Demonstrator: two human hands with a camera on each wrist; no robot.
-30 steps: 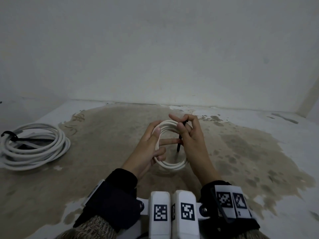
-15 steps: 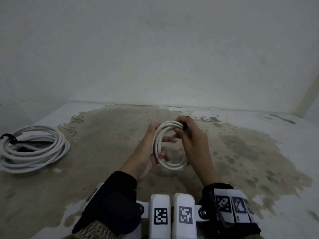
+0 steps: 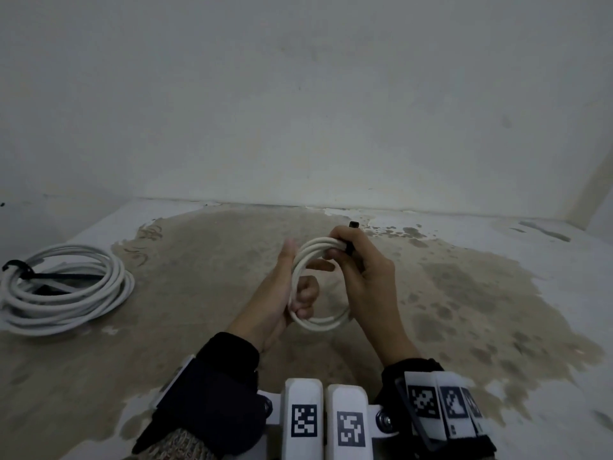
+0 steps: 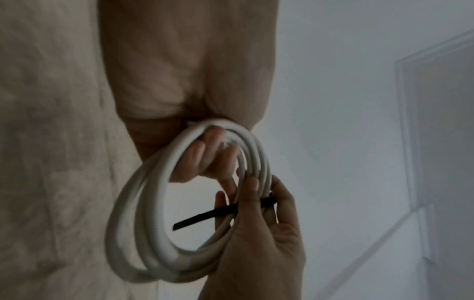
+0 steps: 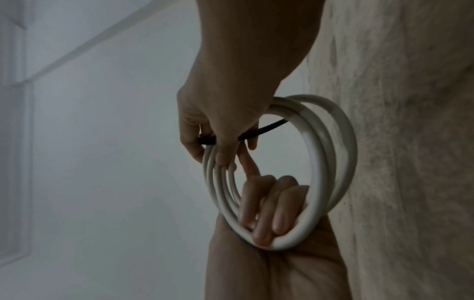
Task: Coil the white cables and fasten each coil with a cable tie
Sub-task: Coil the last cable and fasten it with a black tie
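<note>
A small white cable coil (image 3: 318,322) is held upright above the floor between both hands. My left hand (image 3: 300,300) grips its left side, fingers curled through the loops (image 5: 269,215). At the top of the coil my right hand (image 3: 338,254) pinches a black cable tie (image 3: 349,249) against the strands. One tie end (image 3: 354,224) sticks up past the knuckles. In the left wrist view the tie's tail (image 4: 202,218) points across the inside of the coil (image 4: 153,239). In the right wrist view the tie (image 5: 269,127) crosses behind the fingers.
A larger white cable coil (image 3: 66,293) lies on the floor at the left, bound with a black tie (image 3: 18,267). The floor (image 3: 464,310) is stained brown around the hands. A pale wall (image 3: 298,111) rises close behind.
The right hand closed on the top of the coil and drew the tie up; the tie, which hung down inside the loop, now lies over the strands with one end above the hand.
</note>
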